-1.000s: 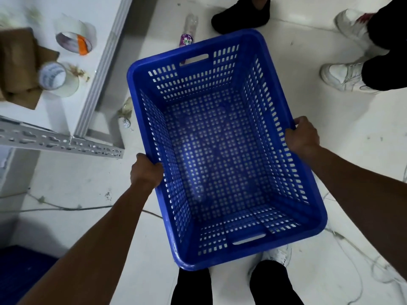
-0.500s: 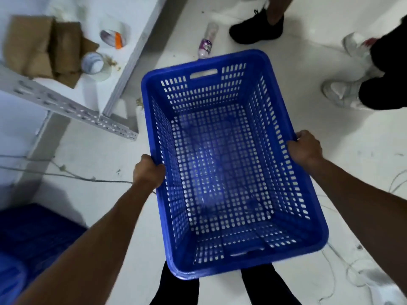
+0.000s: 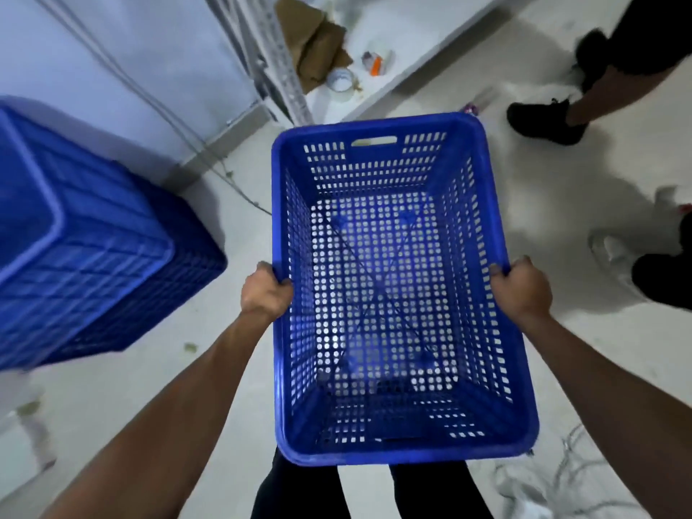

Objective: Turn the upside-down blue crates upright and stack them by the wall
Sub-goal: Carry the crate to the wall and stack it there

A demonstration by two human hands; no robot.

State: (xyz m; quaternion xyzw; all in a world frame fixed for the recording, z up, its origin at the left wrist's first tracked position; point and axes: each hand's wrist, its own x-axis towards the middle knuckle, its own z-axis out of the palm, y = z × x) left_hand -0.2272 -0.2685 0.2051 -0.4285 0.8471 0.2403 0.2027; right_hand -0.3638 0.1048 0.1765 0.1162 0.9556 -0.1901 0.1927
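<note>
1. Holding the open-topped blue perforated plastic crate (image 3: 393,294) upright above the pale floor (image 3: 224,368), we kept it in front of our body, its long axis running away from us.
2. Our left hand (image 3: 266,290) was clenched over the rim of the crate's left long side, fingers curled inward over the edge.
3. Our right hand (image 3: 521,288) was clenched likewise over the rim of the right long side, directly opposite the left hand.
4. Through the holes of the crate's base we saw the floor and, at the near end, our dark trouser legs (image 3: 299,488).
5. A second blue ribbed plastic crate (image 3: 86,249) stood to our left, beside the pale wall (image 3: 131,69) and well apart from the held crate; motion blur kept us from telling which way up it sat.
6. Beyond the held crate, a white shelf board (image 3: 412,39) carried folded brown cardboard (image 3: 314,46) and two rolls of tape (image 3: 340,79).
7. Grey cables (image 3: 176,121) ran down the wall to the floor.
8. At the upper right stood another person's black shoe (image 3: 543,119); at the right edge we saw a white shoe (image 3: 610,249).
</note>
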